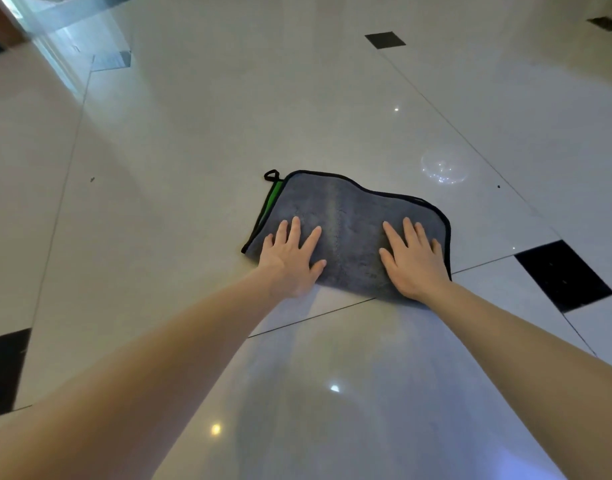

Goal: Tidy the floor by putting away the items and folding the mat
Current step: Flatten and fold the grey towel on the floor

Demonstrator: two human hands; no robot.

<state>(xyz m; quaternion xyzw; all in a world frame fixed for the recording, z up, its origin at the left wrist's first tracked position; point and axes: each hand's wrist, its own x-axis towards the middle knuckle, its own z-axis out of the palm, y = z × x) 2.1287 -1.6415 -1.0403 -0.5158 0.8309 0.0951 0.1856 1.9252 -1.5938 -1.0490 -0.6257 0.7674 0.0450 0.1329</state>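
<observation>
Mat folded on floor, left hand, right hand — both flat on it

Bare forearms, bare hands, no sleeves

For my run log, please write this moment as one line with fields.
stage: mat folded | mat: grey, green inner side showing, flat on floor | left hand: open, pressing mat | right hand: open, pressing mat

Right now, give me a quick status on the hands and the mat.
Left hand and right hand flat, fingers spread, pressing the mat. Mat folded, grey side up, green edge showing left. Nothing else on the floor nearby.
</observation>
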